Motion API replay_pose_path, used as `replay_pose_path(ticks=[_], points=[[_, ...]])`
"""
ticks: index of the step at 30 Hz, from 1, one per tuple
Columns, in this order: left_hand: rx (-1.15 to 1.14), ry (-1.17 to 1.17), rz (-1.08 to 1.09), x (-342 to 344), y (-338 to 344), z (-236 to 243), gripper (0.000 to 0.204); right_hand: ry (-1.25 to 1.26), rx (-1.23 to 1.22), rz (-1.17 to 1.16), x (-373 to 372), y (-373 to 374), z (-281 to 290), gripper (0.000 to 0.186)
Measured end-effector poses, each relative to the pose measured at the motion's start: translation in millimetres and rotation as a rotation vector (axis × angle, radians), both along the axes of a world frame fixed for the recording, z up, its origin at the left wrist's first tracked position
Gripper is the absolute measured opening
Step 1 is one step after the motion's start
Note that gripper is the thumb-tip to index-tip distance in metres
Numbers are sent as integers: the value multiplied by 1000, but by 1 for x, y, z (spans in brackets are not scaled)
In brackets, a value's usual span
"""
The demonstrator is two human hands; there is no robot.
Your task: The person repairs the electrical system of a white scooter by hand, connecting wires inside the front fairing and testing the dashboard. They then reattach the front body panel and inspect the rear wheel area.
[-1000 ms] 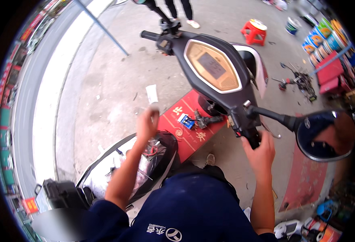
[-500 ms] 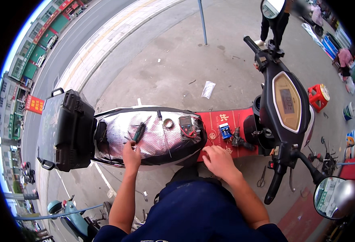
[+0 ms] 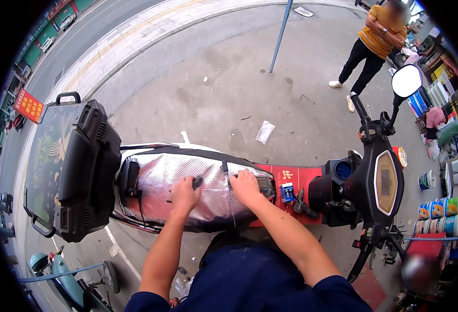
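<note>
On the silver quilted reflective cover (image 3: 187, 192) stretched over the scooter seat, both hands of the person are at work. Left hand (image 3: 183, 195) rests near the middle of the cover, fingers curled and pressed together around a small dark tool (image 3: 196, 181), whose tip sticks out above the knuckles. Right hand (image 3: 245, 187) lies palm down just beside it, toward the handlebars, fingers spread slightly and flat against the cover; whether they pinch the thin dark strap (image 3: 229, 193) running across the cover cannot be told.

Behind the seat stands a large black plastic cargo box (image 3: 78, 171) with a handle on top. Ahead of the seat, the red footboard mat (image 3: 291, 174) carries a small blue box (image 3: 287, 191) and a dark hand tool (image 3: 301, 204), lying close together. Black handlebar console with its amber-tinted display (image 3: 384, 182) sits further forward, a round mirror (image 3: 406, 80) above it.

Beyond the scooter, on the grey concrete pavement (image 3: 213, 93), a scrap of white litter (image 3: 265, 131) lies near a blue pole (image 3: 281, 35). Another person in an orange shirt and black trousers (image 3: 372, 44) stands well apart, near the mirror.
</note>
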State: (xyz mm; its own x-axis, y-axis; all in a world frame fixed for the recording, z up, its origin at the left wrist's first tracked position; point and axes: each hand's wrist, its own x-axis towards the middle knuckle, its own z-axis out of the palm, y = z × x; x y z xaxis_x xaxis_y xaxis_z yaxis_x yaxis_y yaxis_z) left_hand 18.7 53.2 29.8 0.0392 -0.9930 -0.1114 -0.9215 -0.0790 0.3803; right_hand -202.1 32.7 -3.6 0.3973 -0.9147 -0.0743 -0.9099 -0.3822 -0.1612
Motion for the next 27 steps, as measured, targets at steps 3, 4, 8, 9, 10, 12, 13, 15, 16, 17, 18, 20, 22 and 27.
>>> replay_pose_path(ticks=[3,4,8,9,10,12,13,15,16,17,18,20,22,27], points=[[-12,207,116,12,5,14,32,-113,-50,-95,12,0,4,14],[-16,248,159,18,8,20,32,-172,-77,-147,19,2,15,14],[-89,323,225,35,16,25,31,-291,219,-445,55,6,36,43],[-150,289,191,34,18,26,31,-280,313,-505,57,6,26,55],[-215,251,158,35,17,29,30,-288,306,-549,59,5,20,56],[-180,367,195,30,13,40,32,-301,292,-636,61,5,9,57],[-185,429,218,31,10,44,32,-272,367,-618,62,2,10,59],[-154,765,342,39,5,38,28,-247,446,-597,63,-6,17,55],[-97,971,445,39,-1,43,26,-216,411,-562,64,-6,16,53],[-38,1179,551,36,-7,49,24,-181,377,-524,66,-5,16,52],[23,1388,657,34,-13,53,22,-146,342,-487,69,-4,14,50],[132,1565,647,34,-20,55,20,-212,364,-485,69,-3,11,48],[293,1715,677,31,-20,57,25,-301,398,-481,60,-3,11,49],[446,1888,838,25,-4,29,34,-1313,970,-663,35,-13,36,48]])
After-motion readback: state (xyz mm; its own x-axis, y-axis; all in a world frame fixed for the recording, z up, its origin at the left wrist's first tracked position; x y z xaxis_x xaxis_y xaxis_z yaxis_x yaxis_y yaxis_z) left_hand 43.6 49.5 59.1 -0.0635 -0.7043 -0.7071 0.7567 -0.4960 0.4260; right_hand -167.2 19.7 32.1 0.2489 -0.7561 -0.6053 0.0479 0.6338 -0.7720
